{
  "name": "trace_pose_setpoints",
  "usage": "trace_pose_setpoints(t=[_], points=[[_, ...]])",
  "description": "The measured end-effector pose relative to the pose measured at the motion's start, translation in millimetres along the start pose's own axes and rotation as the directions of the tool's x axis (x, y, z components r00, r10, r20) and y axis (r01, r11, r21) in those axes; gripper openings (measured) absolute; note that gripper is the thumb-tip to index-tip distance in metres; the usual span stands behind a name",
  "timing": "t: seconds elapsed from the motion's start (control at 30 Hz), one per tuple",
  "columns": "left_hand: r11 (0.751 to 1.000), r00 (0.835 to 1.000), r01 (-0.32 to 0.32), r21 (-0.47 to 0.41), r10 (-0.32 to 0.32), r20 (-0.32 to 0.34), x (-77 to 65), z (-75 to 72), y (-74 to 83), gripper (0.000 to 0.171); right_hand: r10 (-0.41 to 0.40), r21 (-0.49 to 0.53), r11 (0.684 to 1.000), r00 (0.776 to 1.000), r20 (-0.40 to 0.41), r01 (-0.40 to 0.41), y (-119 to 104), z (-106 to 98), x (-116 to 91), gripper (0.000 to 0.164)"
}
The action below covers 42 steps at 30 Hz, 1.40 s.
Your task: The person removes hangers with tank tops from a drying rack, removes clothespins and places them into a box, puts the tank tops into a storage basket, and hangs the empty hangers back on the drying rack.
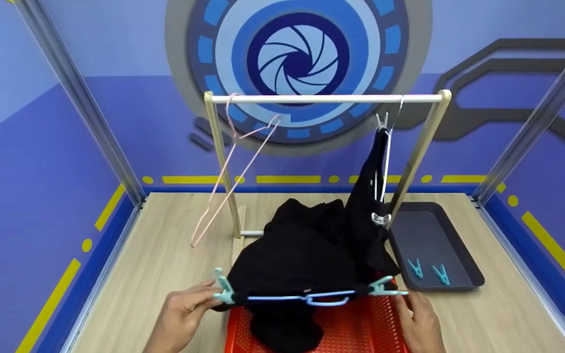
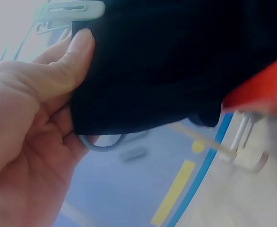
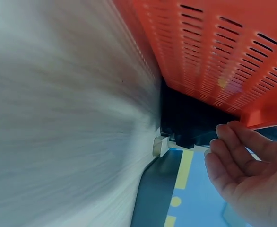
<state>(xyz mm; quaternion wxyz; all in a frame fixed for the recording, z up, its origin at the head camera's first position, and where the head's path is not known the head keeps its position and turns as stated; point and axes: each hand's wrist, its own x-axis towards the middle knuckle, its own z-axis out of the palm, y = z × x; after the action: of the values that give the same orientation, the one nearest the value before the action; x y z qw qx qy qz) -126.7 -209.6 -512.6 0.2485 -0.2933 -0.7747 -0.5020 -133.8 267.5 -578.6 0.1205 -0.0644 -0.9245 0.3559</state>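
Note:
A black garment (image 1: 292, 255) is clipped along its near edge to a light-blue hanger (image 1: 329, 299). A mint clothespin (image 1: 223, 289) grips its left corner and another clothespin (image 1: 385, 287) its right one. My left hand (image 1: 182, 311) pinches the garment's left corner, thumb in front, just beside the clothespin; the left wrist view shows this black cloth (image 2: 148, 71) closely. Beside the right clothespin is my right hand (image 1: 417, 318). In the right wrist view its fingers (image 3: 238, 146) are loosely bent near the basket rim, with nothing seen in them.
A red perforated basket (image 1: 385, 318) stands under the garment. Behind it is a wooden rack (image 1: 321, 99) with a pink hanger (image 1: 218, 181) and a white hanger (image 1: 386, 166) bearing black cloth. A grey tray (image 1: 424, 225) at right holds two teal clothespins (image 1: 440, 274).

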Motion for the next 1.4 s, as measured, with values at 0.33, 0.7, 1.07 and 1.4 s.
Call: trace_pose_setpoints(t=[0.33,0.7,1.07,1.4], points=[[0.994,0.998,-0.046,-0.094,0.049,0.027,14.5,31.6,2.8,0.027,0.211,0.092,0.972,0.974,0.08,-0.218,4.1,-10.6,-1.8,0.04],[0.993,0.998,0.06,-0.099,-0.059,0.011,13.1,53.9,-5.2,0.021,0.26,0.103,0.961,0.966,-0.01,-0.258,8.2,-24.8,7.7,0.033],[0.994,0.992,0.088,0.059,-0.082,-0.093,13.3,66.3,-10.4,0.019,0.304,0.151,0.944,0.952,-0.038,-0.295,-0.8,-35.7,7.0,0.047],[0.983,0.99,0.109,0.148,-0.093,-0.108,4.4,70.1,-14.5,0.019,0.197,0.254,0.951,0.978,-0.066,-0.175,-19.7,-44.8,2.5,0.048]])
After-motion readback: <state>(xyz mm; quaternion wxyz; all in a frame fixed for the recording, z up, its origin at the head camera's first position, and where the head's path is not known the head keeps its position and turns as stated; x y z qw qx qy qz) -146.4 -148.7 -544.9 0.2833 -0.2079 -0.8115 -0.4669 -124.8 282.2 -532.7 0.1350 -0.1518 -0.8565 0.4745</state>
